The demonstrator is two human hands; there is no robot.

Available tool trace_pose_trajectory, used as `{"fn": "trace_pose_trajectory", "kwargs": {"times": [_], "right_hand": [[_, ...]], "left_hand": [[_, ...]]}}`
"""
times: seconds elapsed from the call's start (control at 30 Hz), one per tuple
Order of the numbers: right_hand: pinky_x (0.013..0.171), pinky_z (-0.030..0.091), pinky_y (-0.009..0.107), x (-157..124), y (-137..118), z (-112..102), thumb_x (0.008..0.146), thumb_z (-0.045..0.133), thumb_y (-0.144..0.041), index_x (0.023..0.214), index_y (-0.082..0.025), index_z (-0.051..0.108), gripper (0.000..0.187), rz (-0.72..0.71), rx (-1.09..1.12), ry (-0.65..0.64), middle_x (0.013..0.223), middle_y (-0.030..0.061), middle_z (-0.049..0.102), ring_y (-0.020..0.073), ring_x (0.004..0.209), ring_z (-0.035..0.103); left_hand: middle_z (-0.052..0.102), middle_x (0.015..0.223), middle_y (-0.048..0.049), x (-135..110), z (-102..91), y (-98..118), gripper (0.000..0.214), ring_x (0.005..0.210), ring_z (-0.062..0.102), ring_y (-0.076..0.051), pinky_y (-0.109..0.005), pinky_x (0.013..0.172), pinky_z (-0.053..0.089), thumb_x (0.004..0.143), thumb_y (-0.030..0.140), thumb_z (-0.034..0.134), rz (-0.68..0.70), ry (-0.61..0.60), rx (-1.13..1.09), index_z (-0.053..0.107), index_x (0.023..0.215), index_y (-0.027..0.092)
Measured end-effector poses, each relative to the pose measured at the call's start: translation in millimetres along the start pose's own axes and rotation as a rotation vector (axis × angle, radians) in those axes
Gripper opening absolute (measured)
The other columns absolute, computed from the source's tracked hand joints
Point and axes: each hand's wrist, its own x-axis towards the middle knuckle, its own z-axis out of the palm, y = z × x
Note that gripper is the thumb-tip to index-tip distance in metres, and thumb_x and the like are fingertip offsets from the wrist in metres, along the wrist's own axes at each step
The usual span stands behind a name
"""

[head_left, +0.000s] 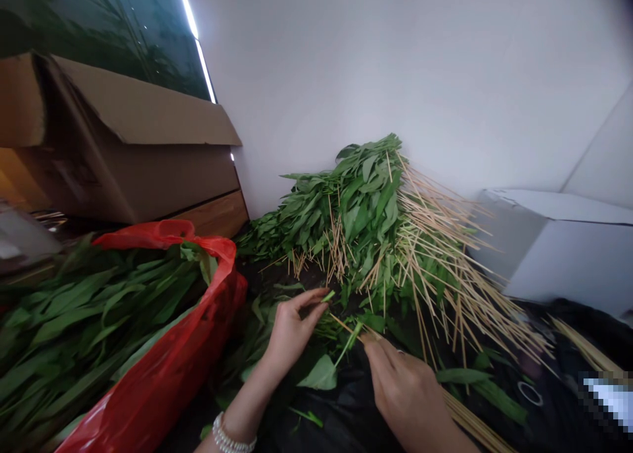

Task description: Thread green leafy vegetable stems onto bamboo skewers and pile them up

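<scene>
Between its thumb and fingertips, my left hand (293, 328) pinches a short piece of green stem (328, 296). My right hand (403, 387) is closed on a thin wooden skewer (340, 322), whose tip points toward the left hand. A green stem with a leaf (321, 374) sits at the skewer near my right fingertips; whether it is pierced is unclear. Behind both hands rises a large pile of leafy greens (368, 196), with many skewers (445, 255) sticking out to the right.
On the left stands a red plastic bag (163, 367) full of long leaves (93, 314). An open cardboard box (163, 169) is behind it. At right are a white box (573, 255) and more skewers (588, 347). Black sheeting (356, 413) covers the surface, with a pale ring (530, 393) on it.
</scene>
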Motion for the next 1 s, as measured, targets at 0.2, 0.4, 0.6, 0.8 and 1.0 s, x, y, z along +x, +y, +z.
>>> {"fn": "trace_pose_trajectory", "kwargs": {"times": [0.2, 0.4, 0.6, 0.8, 1.0], "right_hand": [[0.056, 0.042, 0.025, 3.7, 1.4, -3.0, 0.083, 0.031, 0.000, 0.108, -0.013, 0.052, 0.035, 0.056, 0.006, 0.036, 0.083, 0.0053, 0.063, 0.0140, 0.062, 0.061], [0.057, 0.044, 0.027, 2.8, 1.8, -0.4, 0.080, 0.032, 0.003, 0.109, -0.013, 0.050, 0.038, 0.067, -0.023, -0.002, 0.085, 0.0063, 0.064, 0.0171, 0.068, 0.063], [0.056, 0.043, 0.026, 2.6, 0.6, -1.6, 0.080, 0.035, 0.002, 0.109, -0.014, 0.050, 0.037, 0.111, -0.030, -0.019, 0.084, 0.0053, 0.064, 0.0156, 0.063, 0.061], [0.055, 0.042, 0.026, 5.1, 0.2, -3.1, 0.080, 0.042, -0.003, 0.113, -0.016, 0.050, 0.036, 0.176, -0.029, -0.141, 0.083, 0.0038, 0.062, 0.0153, 0.061, 0.059], [0.060, 0.044, 0.026, 6.4, 1.8, -3.7, 0.081, 0.042, -0.005, 0.116, -0.013, 0.050, 0.037, 0.171, -0.017, -0.190, 0.086, 0.0061, 0.062, 0.0158, 0.070, 0.060]], "left_hand": [[0.075, 0.091, -0.0031, -6.4, 11.1, 3.2, 0.018, 0.084, 0.069, -0.019, -0.029, 0.079, 0.054, 0.080, 0.028, 0.063, -0.002, -0.026, -0.018, 0.073, 0.093, 0.019], [0.075, 0.090, -0.0037, -6.9, 13.0, 4.5, 0.018, 0.082, 0.070, -0.019, -0.028, 0.078, 0.055, 0.079, 0.028, 0.064, -0.003, -0.020, -0.015, 0.073, 0.092, 0.019], [0.075, 0.091, -0.0037, -5.7, 14.2, 1.7, 0.019, 0.083, 0.070, -0.019, -0.029, 0.079, 0.055, 0.080, 0.028, 0.064, 0.005, -0.038, 0.014, 0.072, 0.093, 0.019], [0.075, 0.092, -0.0037, -3.8, 15.0, -3.2, 0.024, 0.085, 0.070, -0.021, -0.032, 0.082, 0.055, 0.077, 0.035, 0.065, -0.008, -0.011, 0.038, 0.072, 0.094, 0.019], [0.075, 0.092, -0.0046, -1.7, 14.6, -4.8, 0.030, 0.085, 0.070, -0.023, -0.034, 0.082, 0.056, 0.075, 0.042, 0.066, -0.004, -0.003, 0.057, 0.072, 0.093, 0.019]]}}
